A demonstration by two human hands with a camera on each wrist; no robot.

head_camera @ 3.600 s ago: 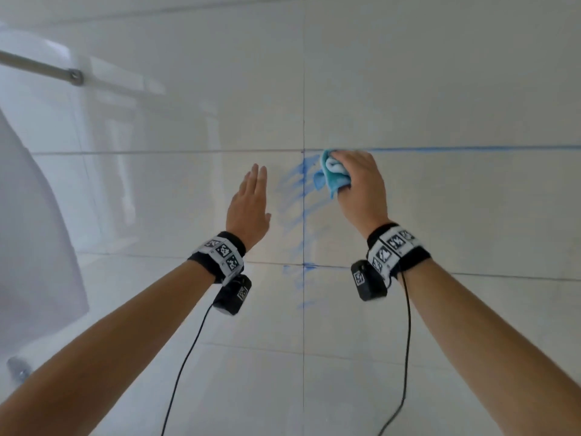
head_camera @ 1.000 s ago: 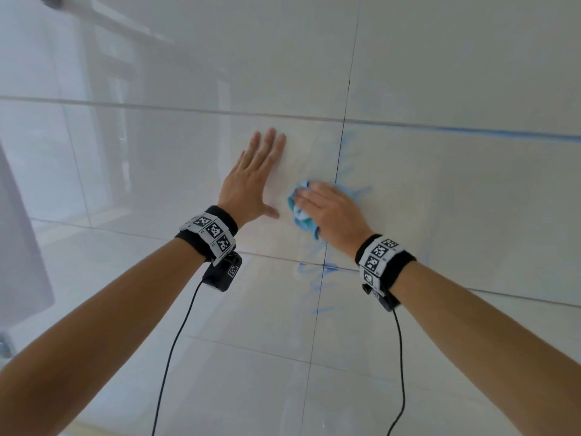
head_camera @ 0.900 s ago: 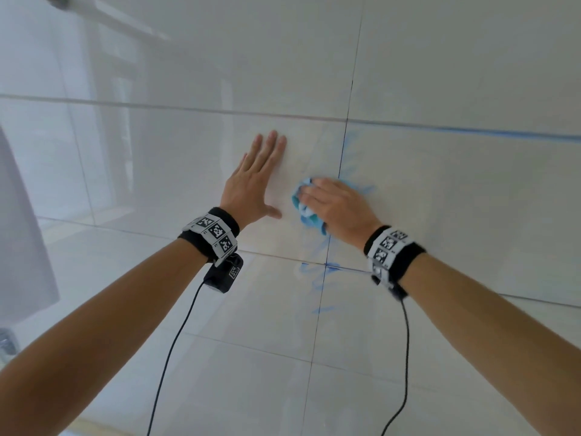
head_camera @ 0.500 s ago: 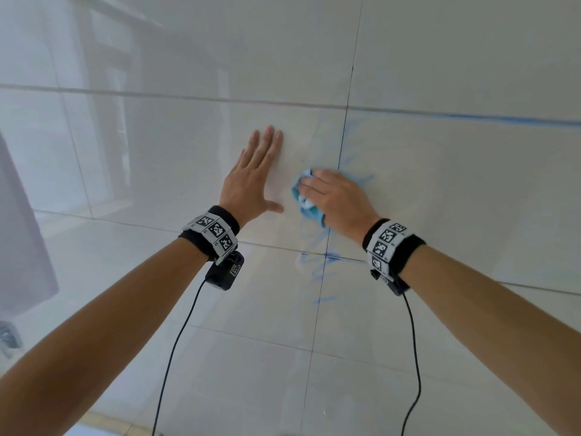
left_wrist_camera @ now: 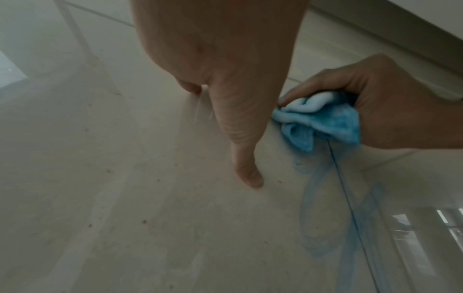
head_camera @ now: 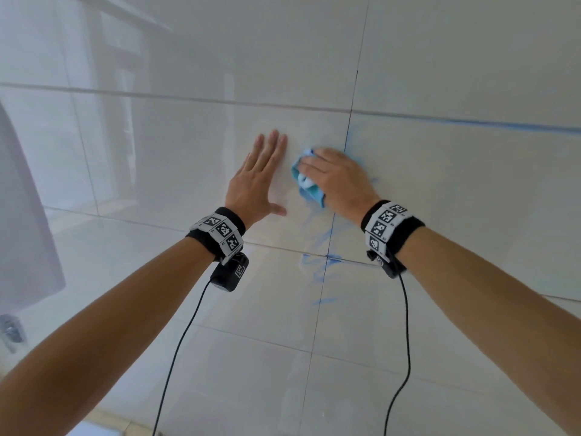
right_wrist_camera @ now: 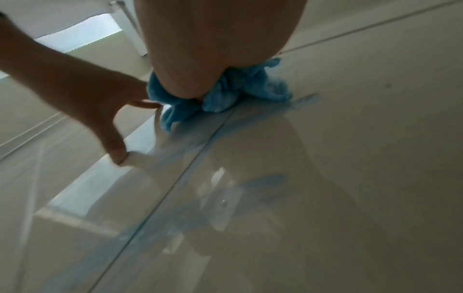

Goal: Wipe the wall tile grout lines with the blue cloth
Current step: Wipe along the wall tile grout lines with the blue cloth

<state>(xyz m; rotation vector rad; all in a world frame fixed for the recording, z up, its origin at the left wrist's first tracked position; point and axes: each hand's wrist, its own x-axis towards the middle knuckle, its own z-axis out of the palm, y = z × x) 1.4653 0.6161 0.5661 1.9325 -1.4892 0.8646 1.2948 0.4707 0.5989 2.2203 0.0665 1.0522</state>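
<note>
Blue cloth (head_camera: 306,184), soft and bunched into a crumpled wad of light and deeper blue folds, sits pressed against a glossy pale wall tile (head_camera: 176,158), just left of a vertical grout line (head_camera: 347,133). The right hand (head_camera: 338,179) covers most of it, fingers curled over the wad and gripping it against the wall, so only its left and lower edges show from the head view. From the left wrist view, a pleated corner of the cloth (left_wrist_camera: 323,121) hangs out beneath the right hand's (left_wrist_camera: 391,107) thumb, directly over the grout line. The right wrist view shows the cloth (right_wrist_camera: 220,99) spilling out on both sides of the palm.

Blue smears (head_camera: 317,234) streak the tile below the cloth and along the vertical grout line, down past the crossing with a lower horizontal grout line (head_camera: 328,257). A long blue streak (head_camera: 503,124) also runs along the upper horizontal grout line to the right.

The left hand (head_camera: 257,180) lies flat on the tile just beside the cloth, fingers straight and together, thumb stretched out toward the cloth. Both wrists wear black bands with black-and-white square markers (head_camera: 224,229), and black cables (head_camera: 176,350) hang down from them. A white rounded fixture (head_camera: 22,221) stands at the far left edge.
</note>
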